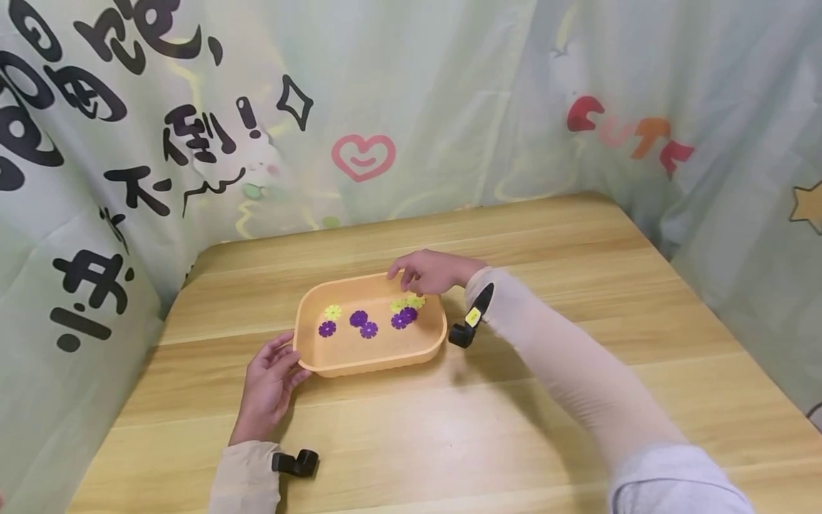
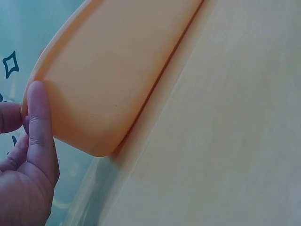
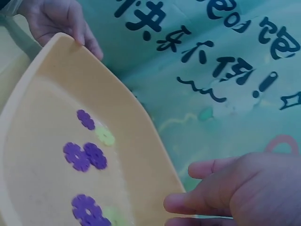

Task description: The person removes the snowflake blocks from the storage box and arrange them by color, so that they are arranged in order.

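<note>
A shallow orange plastic tray (image 1: 349, 350) with rounded corners holds several small flower-shaped discs, some purple (image 1: 369, 329) and some yellow (image 1: 332, 313). My left hand (image 1: 268, 385) grips the tray's left end. In the left wrist view its thumb (image 2: 40, 117) lies on the near side of the rim, with the fingers behind. At the far right rim is my right hand (image 1: 432, 272), its fingers apart and loosely bent. In the right wrist view the fingertips (image 3: 176, 202) overlap the rim, and nothing shows pinched between them.
The tray is over a wood-grain table (image 1: 514, 442). Behind and beside the table hangs a pale green curtain (image 1: 449, 107) with printed lettering and a pink heart (image 1: 363, 158). Black camera mounts (image 1: 472, 318) sit on both wrists.
</note>
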The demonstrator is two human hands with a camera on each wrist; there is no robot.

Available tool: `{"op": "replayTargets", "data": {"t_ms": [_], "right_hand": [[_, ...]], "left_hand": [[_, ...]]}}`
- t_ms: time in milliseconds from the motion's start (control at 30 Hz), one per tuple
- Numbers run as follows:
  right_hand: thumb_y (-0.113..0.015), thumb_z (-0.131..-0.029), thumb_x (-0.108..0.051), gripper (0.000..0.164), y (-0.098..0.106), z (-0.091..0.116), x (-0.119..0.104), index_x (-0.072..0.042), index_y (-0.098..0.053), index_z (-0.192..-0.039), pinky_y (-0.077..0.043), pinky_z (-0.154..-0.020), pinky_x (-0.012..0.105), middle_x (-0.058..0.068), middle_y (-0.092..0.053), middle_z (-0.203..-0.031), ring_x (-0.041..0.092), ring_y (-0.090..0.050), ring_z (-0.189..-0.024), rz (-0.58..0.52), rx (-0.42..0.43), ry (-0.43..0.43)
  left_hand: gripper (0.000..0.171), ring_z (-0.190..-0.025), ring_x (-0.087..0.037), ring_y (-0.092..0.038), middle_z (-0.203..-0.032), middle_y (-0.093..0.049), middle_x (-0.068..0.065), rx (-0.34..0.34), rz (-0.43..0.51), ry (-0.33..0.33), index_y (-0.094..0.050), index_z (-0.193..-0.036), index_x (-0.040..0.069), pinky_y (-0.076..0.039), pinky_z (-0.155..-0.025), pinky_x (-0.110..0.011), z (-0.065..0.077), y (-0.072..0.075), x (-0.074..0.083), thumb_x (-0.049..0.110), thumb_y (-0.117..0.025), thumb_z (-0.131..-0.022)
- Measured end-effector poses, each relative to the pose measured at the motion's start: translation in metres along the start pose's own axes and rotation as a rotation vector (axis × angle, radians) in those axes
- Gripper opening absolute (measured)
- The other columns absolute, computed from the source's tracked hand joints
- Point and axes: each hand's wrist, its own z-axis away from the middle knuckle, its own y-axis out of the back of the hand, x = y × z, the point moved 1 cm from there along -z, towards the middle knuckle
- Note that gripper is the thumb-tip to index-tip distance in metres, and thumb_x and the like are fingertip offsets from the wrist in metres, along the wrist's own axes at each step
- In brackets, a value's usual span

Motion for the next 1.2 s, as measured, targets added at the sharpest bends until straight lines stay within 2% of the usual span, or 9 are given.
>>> {"op": "replayTargets", "data": {"t_ms": [167,333,500,700,867,1000,1200], "right_hand": [[-0.048,-0.091,0.008,0.045,-0.011,-0.013,-0.005,-0.001,-0.051,-0.134,-0.059,-0.071,0.034,0.018,-0.063,-0.117,0.029,-0.064,-0.102,0.005,-0.042,-0.028],[-0.049,-0.087,0.010,0.050,-0.025,-0.023,-0.002,-0.003,-0.051,-0.135,-0.057,-0.069,0.024,0.015,-0.064,-0.117,0.022,-0.059,-0.108,0.059,-0.080,-0.047],[-0.048,-0.085,0.010,0.053,-0.034,-0.030,-0.003,-0.007,-0.052,-0.135,-0.054,-0.070,0.022,0.012,-0.063,-0.118,0.019,-0.059,-0.108,0.096,-0.107,-0.100],[-0.047,-0.088,0.008,0.052,-0.036,-0.035,-0.009,-0.009,-0.049,-0.138,-0.047,-0.057,0.019,0.013,-0.058,-0.129,0.022,-0.055,-0.117,0.103,-0.150,-0.164],[-0.047,-0.088,0.007,0.051,-0.038,-0.038,-0.009,-0.007,-0.048,-0.137,-0.041,-0.048,0.016,0.010,-0.056,-0.134,0.021,-0.053,-0.123,0.106,-0.194,-0.134],[-0.051,-0.090,0.002,0.045,-0.042,-0.043,-0.011,-0.010,-0.051,-0.134,-0.044,-0.057,0.017,0.005,-0.057,-0.135,0.020,-0.056,-0.118,0.141,-0.210,-0.091],[-0.050,-0.090,0.006,0.046,-0.047,-0.048,-0.017,-0.010,-0.052,-0.133,-0.049,-0.079,0.020,0.004,-0.056,-0.136,0.019,-0.047,-0.129,0.060,-0.250,-0.065]], "left_hand": [[0.034,-0.077,-0.012,-0.060,-0.101,-0.051,-0.005,0.003,-0.008,-0.007,-0.049,-0.127,0.004,-0.060,-0.066,-0.022,0.001,0.000,0.001,-0.007,-0.053,-0.095],[0.033,-0.078,-0.013,-0.060,-0.098,-0.052,-0.005,-0.003,-0.013,0.001,-0.051,-0.125,0.005,-0.060,-0.066,-0.022,0.003,0.000,0.000,-0.008,-0.053,-0.094],[0.034,-0.077,-0.014,-0.060,-0.098,-0.051,-0.005,-0.003,-0.021,0.010,-0.050,-0.126,0.004,-0.060,-0.066,-0.023,0.005,0.002,-0.001,-0.007,-0.054,-0.094],[0.037,-0.079,-0.013,-0.060,-0.099,-0.052,-0.005,-0.022,-0.018,-0.002,-0.046,-0.130,0.001,-0.060,-0.067,-0.022,0.002,0.001,0.002,-0.007,-0.053,-0.095],[0.037,-0.079,-0.013,-0.060,-0.098,-0.051,-0.005,-0.020,-0.007,0.003,-0.046,-0.131,0.000,-0.060,-0.065,-0.022,0.000,-0.002,0.002,-0.009,-0.051,-0.095],[0.037,-0.080,-0.012,-0.060,-0.099,-0.051,-0.005,-0.020,-0.006,0.004,-0.046,-0.131,0.001,-0.060,-0.066,-0.022,-0.001,-0.001,0.003,-0.009,-0.050,-0.095],[0.035,-0.079,-0.013,-0.060,-0.098,-0.052,-0.005,-0.013,0.011,0.001,-0.050,-0.126,0.003,-0.060,-0.065,-0.023,-0.001,0.000,0.002,-0.010,-0.049,-0.094]]}}
